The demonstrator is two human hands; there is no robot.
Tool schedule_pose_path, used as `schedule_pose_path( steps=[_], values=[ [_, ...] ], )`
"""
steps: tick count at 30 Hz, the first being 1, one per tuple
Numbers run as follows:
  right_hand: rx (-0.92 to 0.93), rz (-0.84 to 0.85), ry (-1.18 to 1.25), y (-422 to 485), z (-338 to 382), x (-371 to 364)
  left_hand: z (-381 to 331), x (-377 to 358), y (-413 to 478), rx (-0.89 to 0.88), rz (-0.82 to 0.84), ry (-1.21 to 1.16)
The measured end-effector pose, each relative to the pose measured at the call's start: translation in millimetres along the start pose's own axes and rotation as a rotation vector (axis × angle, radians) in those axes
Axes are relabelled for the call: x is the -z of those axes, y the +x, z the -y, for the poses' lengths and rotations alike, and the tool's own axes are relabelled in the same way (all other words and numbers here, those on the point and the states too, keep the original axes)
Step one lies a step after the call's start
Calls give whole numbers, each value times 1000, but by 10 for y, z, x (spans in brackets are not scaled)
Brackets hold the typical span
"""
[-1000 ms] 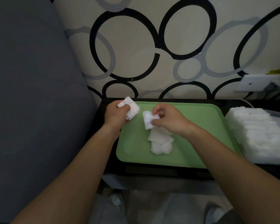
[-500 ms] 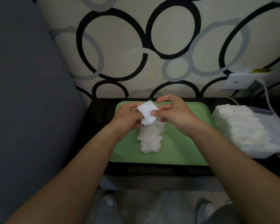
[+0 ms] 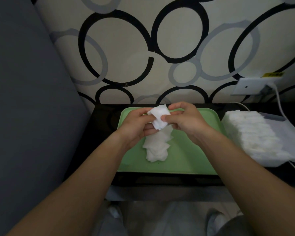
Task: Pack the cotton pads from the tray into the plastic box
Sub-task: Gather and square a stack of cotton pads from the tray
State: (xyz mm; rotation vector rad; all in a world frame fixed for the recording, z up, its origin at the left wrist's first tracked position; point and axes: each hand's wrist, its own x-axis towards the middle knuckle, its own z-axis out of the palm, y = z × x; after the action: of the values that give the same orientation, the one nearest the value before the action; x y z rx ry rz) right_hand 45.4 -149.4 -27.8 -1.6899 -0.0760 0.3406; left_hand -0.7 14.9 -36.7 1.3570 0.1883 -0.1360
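A second ago the hands were apart, each with its own pads. Now the left hand [image 3: 136, 126] and the right hand [image 3: 186, 121] meet over the far half of the green tray [image 3: 186, 160], and the pads are gathered into one small stack [image 3: 159, 117] between them. The left hand's fingers curl under the stack, and the right hand pinches its near edge with thumb and forefinger.

The loose pile [image 3: 157, 147] lying on the tray below looks unchanged. Its pads are soft, white and square, and they overlap untidily. The tray is smooth plastic with rounded corners and sits on a glossy black table [image 3: 102, 120].

To the right, the plastic box [image 3: 279, 133] is pale and packed with upright rows of pads [image 3: 252, 133]; its right side runs out of view. I cannot tell how many pads the stack holds.
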Motion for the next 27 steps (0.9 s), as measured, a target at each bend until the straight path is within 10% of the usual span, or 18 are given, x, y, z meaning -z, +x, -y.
schedule_pose_path(
  steps=[17,27],
  values=[
    [55,-119,-168,199,-76,-29,-15,196,57,-17,-269,88],
    [49,-42,-908,590,-474,55,24,270,175,-23,-383,78]
  ],
)
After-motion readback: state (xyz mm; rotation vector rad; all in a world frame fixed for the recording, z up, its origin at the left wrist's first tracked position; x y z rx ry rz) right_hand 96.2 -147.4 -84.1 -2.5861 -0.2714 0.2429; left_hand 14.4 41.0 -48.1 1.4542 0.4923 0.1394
